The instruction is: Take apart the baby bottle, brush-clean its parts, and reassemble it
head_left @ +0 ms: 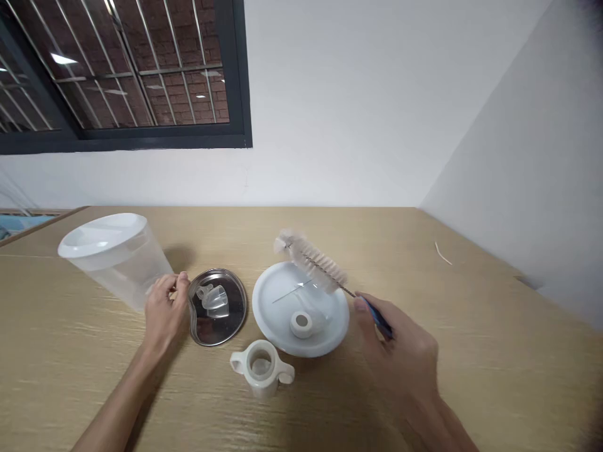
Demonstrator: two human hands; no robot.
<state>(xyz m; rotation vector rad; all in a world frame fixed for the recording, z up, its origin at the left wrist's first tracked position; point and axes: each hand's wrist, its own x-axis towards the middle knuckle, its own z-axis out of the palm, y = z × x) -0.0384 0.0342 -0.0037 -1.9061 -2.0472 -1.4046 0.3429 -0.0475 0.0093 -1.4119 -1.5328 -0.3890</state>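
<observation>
My right hand [400,345] grips the blue handle of a bottle brush [318,263], whose pale bristles are over the far edge of a white plate [264,307]. On that plate lie a white ring-shaped cap [301,324], a clear piece and a thin straight rod [289,293]. My left hand [164,311] has its fingers curled in, right beside the left rim of a kidney-shaped metal dish [214,333]; its fingertips are partly hidden. Clear soft pieces [215,301] lie in the dish. A two-handled white cup [262,370] stands upright in front of the plate.
A translucent plastic container [120,263] with a white rim stands tilted-looking at the left, close to my left hand. A short white strip [443,253] lies on the wooden table [471,351] at the right. White walls and a barred window [141,75] are behind.
</observation>
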